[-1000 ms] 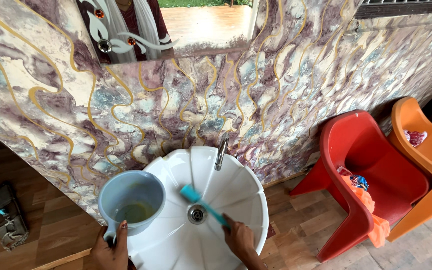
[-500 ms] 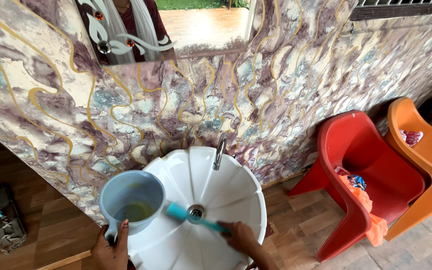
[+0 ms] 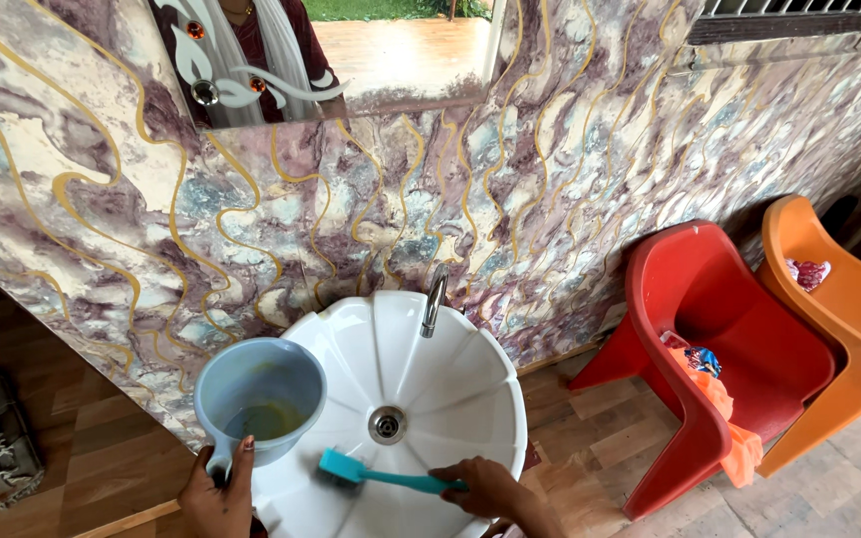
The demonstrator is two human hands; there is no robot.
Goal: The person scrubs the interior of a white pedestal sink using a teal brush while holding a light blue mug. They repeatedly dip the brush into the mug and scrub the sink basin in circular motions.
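Note:
A white fluted wash basin hangs on a marbled wall, with a metal tap at its back and a drain in the middle. My right hand grips the handle of a teal scrubbing brush, whose head rests on the basin's near left side. My left hand holds the handle of a pale blue jug that sits on the basin's left rim, with yellowish liquid in its bottom.
A red plastic chair with orange cloth and an orange chair stand to the right on the wooden-look floor. A mirror hangs above the basin. A dark bag lies at the far left.
The brush has moved from the basin's centre near the drain down and to the left, toward the near rim. The jug and my left hand have stayed in place.

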